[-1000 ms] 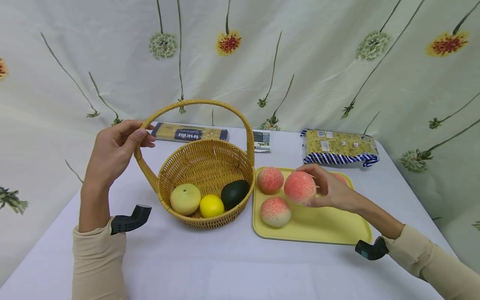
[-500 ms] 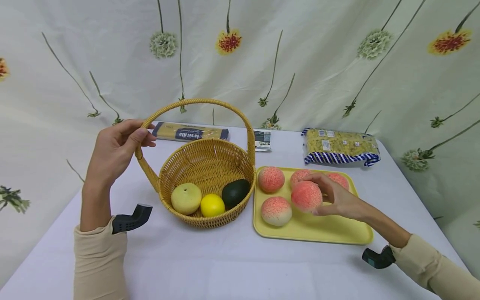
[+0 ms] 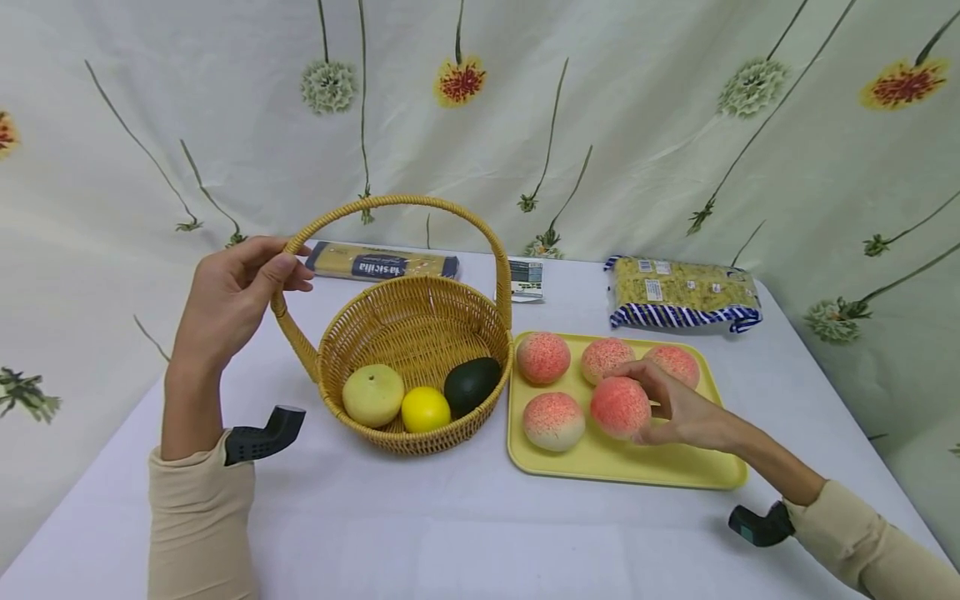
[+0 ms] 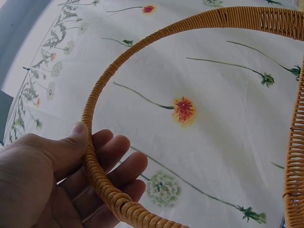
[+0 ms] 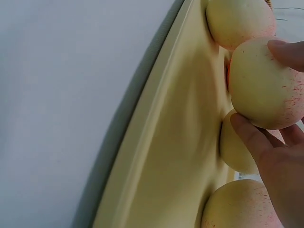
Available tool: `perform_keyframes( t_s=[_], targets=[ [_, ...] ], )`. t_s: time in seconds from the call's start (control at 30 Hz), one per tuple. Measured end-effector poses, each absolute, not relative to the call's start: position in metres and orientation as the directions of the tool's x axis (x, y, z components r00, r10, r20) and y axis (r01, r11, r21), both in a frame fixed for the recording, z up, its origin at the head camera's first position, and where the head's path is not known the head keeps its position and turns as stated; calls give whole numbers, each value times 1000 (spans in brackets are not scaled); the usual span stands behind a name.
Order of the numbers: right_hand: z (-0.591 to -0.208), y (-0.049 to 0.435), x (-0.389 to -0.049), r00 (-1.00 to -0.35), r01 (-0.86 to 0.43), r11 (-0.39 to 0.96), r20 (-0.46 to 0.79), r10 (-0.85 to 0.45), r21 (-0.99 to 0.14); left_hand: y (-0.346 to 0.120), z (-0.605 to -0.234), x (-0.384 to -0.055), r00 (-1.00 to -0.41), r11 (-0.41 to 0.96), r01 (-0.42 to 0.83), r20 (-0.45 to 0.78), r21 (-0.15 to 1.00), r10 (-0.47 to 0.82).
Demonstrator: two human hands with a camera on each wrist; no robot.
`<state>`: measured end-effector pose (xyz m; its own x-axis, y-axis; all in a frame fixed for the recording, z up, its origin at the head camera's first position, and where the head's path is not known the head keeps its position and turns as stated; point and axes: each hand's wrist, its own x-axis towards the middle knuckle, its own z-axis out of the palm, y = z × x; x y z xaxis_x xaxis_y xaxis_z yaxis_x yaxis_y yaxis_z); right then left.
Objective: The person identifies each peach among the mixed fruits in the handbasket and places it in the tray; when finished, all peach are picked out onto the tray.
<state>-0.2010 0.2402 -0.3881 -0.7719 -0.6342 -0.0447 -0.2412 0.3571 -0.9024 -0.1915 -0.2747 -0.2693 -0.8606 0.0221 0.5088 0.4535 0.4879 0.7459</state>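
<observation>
My left hand [image 3: 225, 304] holds the left side of the wicker basket's handle [image 3: 408, 200], thumb and fingers around it in the left wrist view. Inside the basket [image 3: 420, 300] lie a pale yellow-green round fruit [image 3: 372, 397], a lemon-yellow fruit [image 3: 425, 410] and a dark green avocado [image 3: 471, 385]. Over the yellow tray [image 3: 675, 462], my right hand [image 3: 682, 414] pinches a pink-and-cream peach [image 3: 620, 407] between thumb and fingers. Other peaches sit on the tray: a front-left peach [image 3: 553, 422], a back-left peach [image 3: 543, 358], a back-middle peach [image 3: 603, 358] and a back-right peach [image 3: 672, 365].
Behind the basket lies a pasta pack [image 3: 382, 262], with a small printed packet [image 3: 527, 281] right of it. A larger pasta bag [image 3: 684, 292] with a striped edge lies behind the tray. A flowered cloth [image 3: 480, 125] hangs along the back of the white table [image 3: 420, 525].
My right hand has moved right and lower with the peach, away from the basket, bringing the back-middle peach into view. The left hand still holds the handle.
</observation>
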Motion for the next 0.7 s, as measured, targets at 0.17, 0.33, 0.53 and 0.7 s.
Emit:
perform_keyframes(
  t_s=[0.17,0.33,0.53,0.7],
  targets=[
    [-395,244,-201,-759,-247,349,-43,-650,-904,-274,-269,-191,-859,480,460,511,747,27],
    [-399,245,-201,-748,-268,352,-36,-662,-897,-275,-269,-191,-860,480,458,510,748,26],
    [-401,246,-198,-757,-259,362,-45,-652,-895,-275,-270,-191,-862,485,454,507,748,24],
    [-405,246,-195,-767,-260,368,-40,-640,-893,-275,-269,-191,-861,479,456,508,750,25]
  ],
)
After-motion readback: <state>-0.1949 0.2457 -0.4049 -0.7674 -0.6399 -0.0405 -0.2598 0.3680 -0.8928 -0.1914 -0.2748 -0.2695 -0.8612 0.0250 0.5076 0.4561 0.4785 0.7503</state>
